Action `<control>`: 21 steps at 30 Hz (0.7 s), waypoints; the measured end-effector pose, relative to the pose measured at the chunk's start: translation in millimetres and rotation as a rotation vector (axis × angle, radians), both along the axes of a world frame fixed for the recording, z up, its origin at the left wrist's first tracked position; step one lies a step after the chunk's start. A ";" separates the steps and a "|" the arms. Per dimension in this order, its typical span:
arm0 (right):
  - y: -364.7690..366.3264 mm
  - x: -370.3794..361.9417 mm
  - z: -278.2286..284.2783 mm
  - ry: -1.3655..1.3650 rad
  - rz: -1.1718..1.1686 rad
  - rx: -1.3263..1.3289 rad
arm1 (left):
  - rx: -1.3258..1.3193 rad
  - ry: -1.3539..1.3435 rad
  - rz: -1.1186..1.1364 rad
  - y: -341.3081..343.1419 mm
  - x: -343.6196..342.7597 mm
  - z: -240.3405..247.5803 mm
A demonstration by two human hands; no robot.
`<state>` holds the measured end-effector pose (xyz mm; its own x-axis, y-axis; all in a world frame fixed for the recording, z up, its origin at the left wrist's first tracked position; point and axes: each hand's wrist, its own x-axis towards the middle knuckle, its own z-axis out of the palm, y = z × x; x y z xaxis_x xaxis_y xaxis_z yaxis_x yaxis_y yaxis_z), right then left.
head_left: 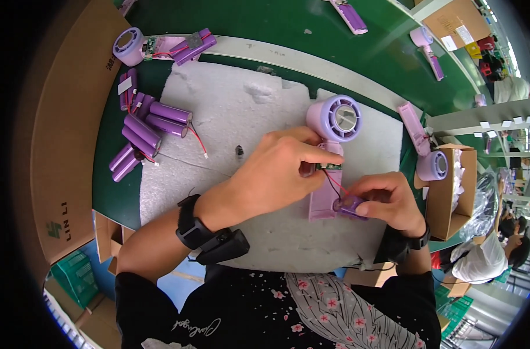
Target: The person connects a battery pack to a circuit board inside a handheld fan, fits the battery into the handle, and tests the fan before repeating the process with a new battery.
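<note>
While the fingers of the left hand (279,166) bend over it, a handheld fan (335,119) lies on the white foam board (212,110), its head at the far end and its handle (321,200) running nearer. The head is a lilac ring with slots around a shiny silver disc; the handle is a pale pink open shell. A green circuit board (333,167) sits in the handle's far part, and red and black wires (338,185) run from it toward a purple battery pack (352,206).

The fan's head is just beyond the left hand, with the circuit board at its index fingertip and thumb; whether they grip it or only press, I cannot tell. The right hand (390,200) pinches the battery pack between thumb and fingers, at the right edge of the handle's near end.

The left hand hides part of the handle's left side, the right fingers cover much of the battery pack, and the wire joints are too small to make out.
</note>
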<state>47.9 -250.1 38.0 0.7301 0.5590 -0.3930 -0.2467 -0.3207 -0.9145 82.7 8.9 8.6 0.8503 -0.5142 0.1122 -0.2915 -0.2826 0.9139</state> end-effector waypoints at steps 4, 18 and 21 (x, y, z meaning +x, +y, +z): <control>9.5 -2.1 2.9 0.344 -0.096 0.186 | 0.000 -0.012 -0.001 3.7 0.9 -1.6; 6.0 -3.2 9.3 0.121 0.037 0.259 | -0.015 -0.159 0.038 1.8 -0.6 -4.2; 8.9 0.6 10.7 -0.189 0.117 0.131 | 0.018 -0.177 0.045 0.3 -0.9 -1.7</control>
<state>48.4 -241.2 48.7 0.7113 0.6810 -0.1742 -0.0353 -0.2129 -0.9764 81.8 9.1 6.9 0.8402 -0.4796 0.2532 -0.4341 -0.3150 0.8440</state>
